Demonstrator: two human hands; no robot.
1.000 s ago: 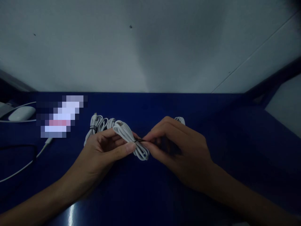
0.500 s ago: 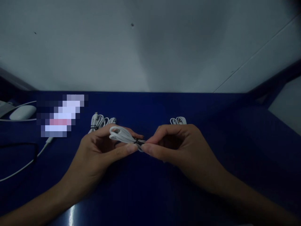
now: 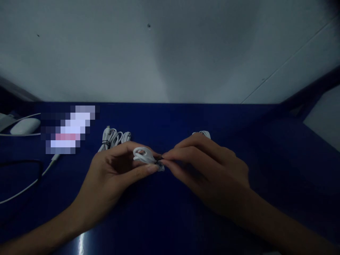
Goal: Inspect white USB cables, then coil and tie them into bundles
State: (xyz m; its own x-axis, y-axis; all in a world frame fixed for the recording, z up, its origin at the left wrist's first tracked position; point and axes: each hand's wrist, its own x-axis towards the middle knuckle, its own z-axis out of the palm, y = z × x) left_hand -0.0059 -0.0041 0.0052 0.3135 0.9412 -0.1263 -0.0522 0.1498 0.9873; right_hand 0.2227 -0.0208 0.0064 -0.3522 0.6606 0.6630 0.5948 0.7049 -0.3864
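Observation:
A coiled white cable sits between the thumb and fingers of my left hand, above the blue table. Around its middle runs a thin black tie. My right hand pinches at the tie, with thumb and forefinger tips pressed together on its end. Behind my left hand lie bundled white cables, one with a black tie and a metal plug pointing up. Another white cable bundle is mostly hidden behind my right hand.
At left lies a blurred-out, bright-screened device with a white cord plugged into it. A white rounded object like a computer mouse is further left. A pale wall rises behind the blue tabletop.
My right hand has turned over and shifted its pinch onto the tie. The coiled cable has moved slightly right and turned in my left hand.

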